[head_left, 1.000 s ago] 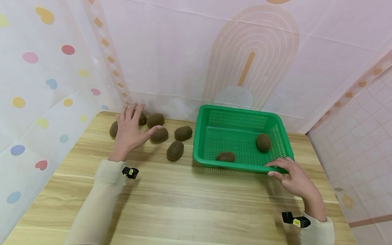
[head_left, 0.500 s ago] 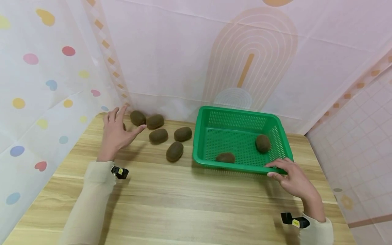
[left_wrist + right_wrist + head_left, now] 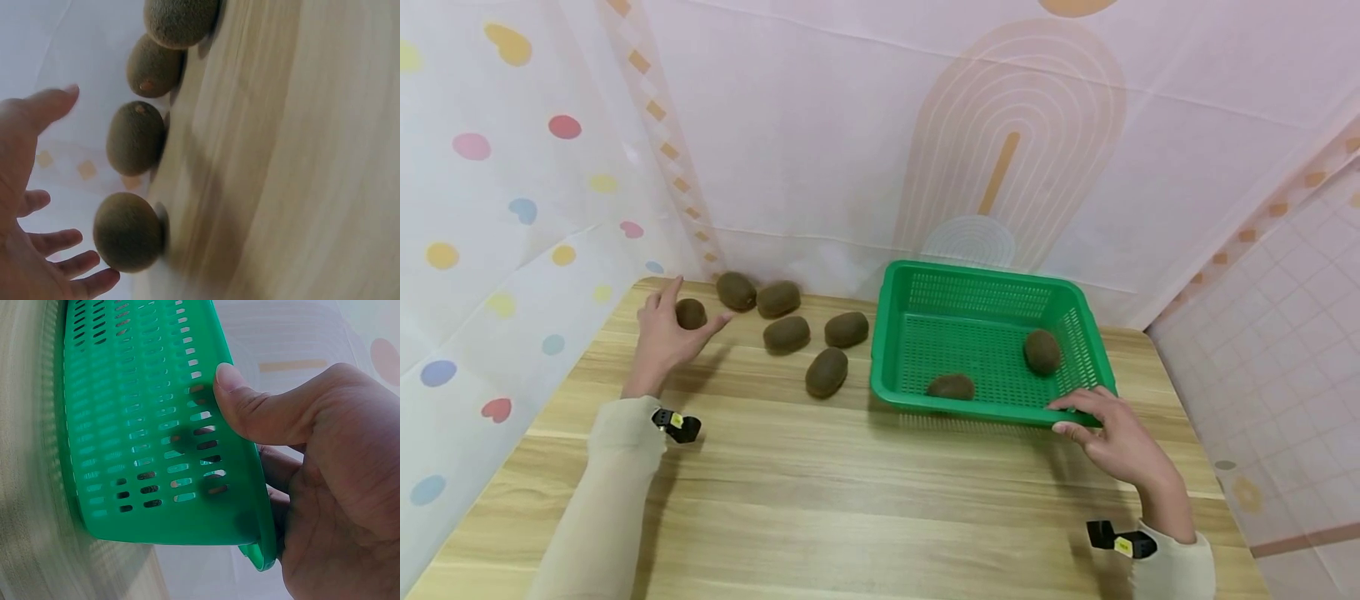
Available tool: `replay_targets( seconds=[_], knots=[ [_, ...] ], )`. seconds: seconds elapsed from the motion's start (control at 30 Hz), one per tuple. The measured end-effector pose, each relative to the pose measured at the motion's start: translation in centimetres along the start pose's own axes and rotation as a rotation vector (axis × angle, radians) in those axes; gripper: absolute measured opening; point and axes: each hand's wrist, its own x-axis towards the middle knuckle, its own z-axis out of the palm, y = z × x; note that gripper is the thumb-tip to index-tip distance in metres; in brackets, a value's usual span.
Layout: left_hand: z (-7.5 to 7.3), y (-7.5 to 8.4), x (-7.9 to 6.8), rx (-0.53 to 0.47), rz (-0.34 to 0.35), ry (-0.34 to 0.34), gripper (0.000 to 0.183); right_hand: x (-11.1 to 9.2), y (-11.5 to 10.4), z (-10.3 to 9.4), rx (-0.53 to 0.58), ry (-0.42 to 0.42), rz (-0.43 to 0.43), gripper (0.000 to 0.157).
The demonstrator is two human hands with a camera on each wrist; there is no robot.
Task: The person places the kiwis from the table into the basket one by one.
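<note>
Wooden tabletop (image 3: 865,500): left grip (image 3: 658,340) perhaps touches kiwi (image 3: 691,314); right grip (image 3: 1126,437) holds basket (image 3: 1000,411).

It is a booth-like nook, closed in on three sides: a left sheet (image 3: 486,212) with coloured dots (image 3: 565,127) and hearts (image 3: 497,410), a creased back sheet (image 3: 812,150) with a pale arch (image 3: 1037,125), a right sheet (image 3: 1277,400) with a fine grid (image 3: 1296,308). A wood-grain tabletop (image 3: 865,500) sits between them; whether home or studio, I cannot tell
</note>
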Motion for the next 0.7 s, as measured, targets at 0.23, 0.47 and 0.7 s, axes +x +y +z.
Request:
replay_targets(
  seconds=[0.23, 0.47, 0.7],
  knots=[
    [0.2, -1.7, 0.2, -0.013, -0.035, -0.027, 0.093, 0.0, 0.1, 0.1, 0.004, 0.005, -0.007, 0.021],
    [0.6, -2.9, 0.1, -0.037, -0.072, 0.005, 0.073, 0.0, 0.3, 0.1, 0.011, 0.001, -0.012, 0.021],
    [0.7, -3.1, 0.2, -0.066, -0.054, 0.058, 0.066, 0.0, 0.1, 0.0, 0.012, 0.009, -0.024, 0.022]
  ],
)
